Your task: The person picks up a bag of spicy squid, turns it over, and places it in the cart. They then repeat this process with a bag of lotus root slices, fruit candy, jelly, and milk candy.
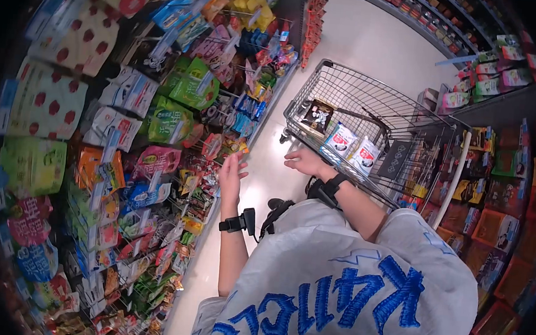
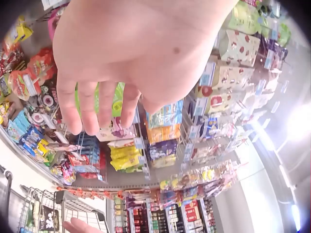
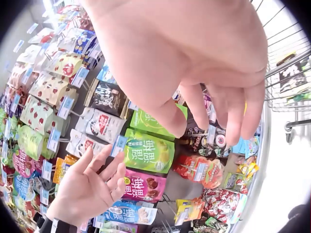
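Both hands hang in the air between the shelf and the cart, holding nothing. My left hand point(image 1: 232, 176) is raised palm up beside the snack shelf, fingers loosely bent; the right wrist view shows the same left hand point(image 3: 90, 190) in front of hanging packets. My right hand point(image 1: 309, 162) is held out at the near side of the shopping cart point(image 1: 375, 81), fingers relaxed, without touching it. Inside the cart lie a black packet point(image 1: 318, 116) and two white-and-blue packets point(image 1: 340, 140) point(image 1: 364, 156). Green pouches point(image 1: 169, 122) hang on the shelf left of my left hand.
Shelves of hanging snack packets point(image 1: 152, 196) run along the left. More shelves with boxes and packets point(image 1: 500, 230) stand at the right, behind the cart's handle point(image 1: 455, 176). Pale floor point(image 1: 354, 36) shows beyond the cart, with curved shelving point(image 1: 418, 19) farther off.
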`<state>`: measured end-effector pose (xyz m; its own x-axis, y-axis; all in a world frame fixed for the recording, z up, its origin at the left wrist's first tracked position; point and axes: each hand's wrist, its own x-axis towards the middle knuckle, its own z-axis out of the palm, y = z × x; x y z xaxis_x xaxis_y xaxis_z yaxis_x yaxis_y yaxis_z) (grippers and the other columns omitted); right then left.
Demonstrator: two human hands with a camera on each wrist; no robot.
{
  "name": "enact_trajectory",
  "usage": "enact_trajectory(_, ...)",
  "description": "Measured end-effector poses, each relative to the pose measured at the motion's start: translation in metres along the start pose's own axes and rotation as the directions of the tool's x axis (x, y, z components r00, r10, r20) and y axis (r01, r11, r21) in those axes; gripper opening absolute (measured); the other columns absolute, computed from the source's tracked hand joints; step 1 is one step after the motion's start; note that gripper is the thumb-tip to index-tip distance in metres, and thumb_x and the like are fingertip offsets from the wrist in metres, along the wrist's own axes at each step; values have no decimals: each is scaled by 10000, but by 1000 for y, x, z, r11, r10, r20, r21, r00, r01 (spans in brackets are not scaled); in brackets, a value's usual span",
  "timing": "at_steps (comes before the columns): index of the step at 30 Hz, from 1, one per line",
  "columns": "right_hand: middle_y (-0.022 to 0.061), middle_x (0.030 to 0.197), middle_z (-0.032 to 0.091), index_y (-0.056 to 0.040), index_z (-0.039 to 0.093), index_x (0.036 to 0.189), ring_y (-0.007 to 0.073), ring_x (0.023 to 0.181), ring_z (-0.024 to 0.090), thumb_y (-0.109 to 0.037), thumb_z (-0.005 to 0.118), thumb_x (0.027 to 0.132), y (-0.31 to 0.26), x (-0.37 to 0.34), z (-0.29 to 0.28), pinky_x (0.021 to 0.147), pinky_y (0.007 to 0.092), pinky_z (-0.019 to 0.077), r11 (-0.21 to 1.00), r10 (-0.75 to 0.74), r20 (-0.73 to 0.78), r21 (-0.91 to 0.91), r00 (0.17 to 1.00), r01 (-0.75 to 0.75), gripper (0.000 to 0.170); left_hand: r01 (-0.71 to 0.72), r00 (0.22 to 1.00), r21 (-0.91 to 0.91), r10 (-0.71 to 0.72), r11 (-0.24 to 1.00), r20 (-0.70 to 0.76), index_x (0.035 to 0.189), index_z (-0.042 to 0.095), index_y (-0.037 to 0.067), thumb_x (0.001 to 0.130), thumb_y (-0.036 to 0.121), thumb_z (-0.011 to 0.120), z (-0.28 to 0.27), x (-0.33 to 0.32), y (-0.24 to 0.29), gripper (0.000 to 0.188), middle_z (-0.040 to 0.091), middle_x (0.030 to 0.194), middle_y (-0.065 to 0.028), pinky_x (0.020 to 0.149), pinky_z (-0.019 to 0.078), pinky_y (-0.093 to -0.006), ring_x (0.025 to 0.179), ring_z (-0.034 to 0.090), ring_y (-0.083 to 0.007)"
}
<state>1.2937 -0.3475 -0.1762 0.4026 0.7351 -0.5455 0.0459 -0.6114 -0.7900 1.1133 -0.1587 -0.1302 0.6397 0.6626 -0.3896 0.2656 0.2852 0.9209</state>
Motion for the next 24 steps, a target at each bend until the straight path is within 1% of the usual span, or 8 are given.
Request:
enact_trajectory(4,150,1153,679,-24,654,1215,225,1034,648,-318,660,881,43,4,-49,902,312,492,999,-4,-109,38,994,8,445,122,981,135,-140,983,132,1240,589,68,1008,360,508,74,31,0,381,626,1182,-59,783,511,-310,984,611,-160)
enact_trajectory(7,58,978,694,2,668,1159,125,836,639,-270,668,898,81,5,-92,714,261,509,894,139,-123,442,983,-71,377,158,935,284,-236,946,266,1242,586,71,993,339,543,139,50,-5,369,631,1172,-52,804,517,-317,997,619,-168)
enact_trajectory(12,61,928,692,23,667,1144,110,783,629,-211,658,898,179,14,-142,687,253,505,846,180,-261,533,948,-14,340,170,852,444,-358,880,382,1222,601,82,980,320,571,241,82,-23,340,640,1137,-42,792,515,-308,965,628,-159)
enact_trajectory(18,36,894,664,21,667,1099,104,732,592,-206,616,915,269,5,-174,619,251,483,743,411,-209,640,888,-193,297,171,725,551,-483,817,491,1198,619,68,970,316,593,326,122,-73,338,632,1066,-35,766,509,-289,961,623,-153)
enact_trajectory(20,44,846,667,21,682,1063,112,711,595,-205,636,888,301,9,-172,628,264,486,664,466,-187,719,865,-203,290,207,731,548,-500,811,464,1176,629,42,966,288,601,348,133,-95,325,634,1015,-30,744,482,-262,892,599,-121)
enact_trajectory(22,44,772,655,26,689,1008,120,674,591,-196,662,857,324,13,-170,622,275,482,559,542,-153,800,826,-219,270,98,820,645,-428,758,380,1156,636,10,960,273,610,356,151,-141,329,632,960,-13,723,454,-244,812,546,-93)
enact_trajectory(23,44,766,651,29,685,1000,120,664,587,-190,660,855,332,17,-169,614,274,478,536,555,-144,815,819,-220,264,105,859,652,-399,751,321,1079,694,25,926,279,649,358,160,-165,300,683,977,-67,815,458,-291,888,596,-148)
enact_trajectory(24,44,760,648,31,680,993,120,655,583,-184,658,854,337,21,-170,605,274,473,517,566,-139,828,812,-218,258,167,829,639,-457,751,321,1102,680,11,922,255,644,366,166,-172,305,682,963,-73,804,452,-283,886,588,-139)
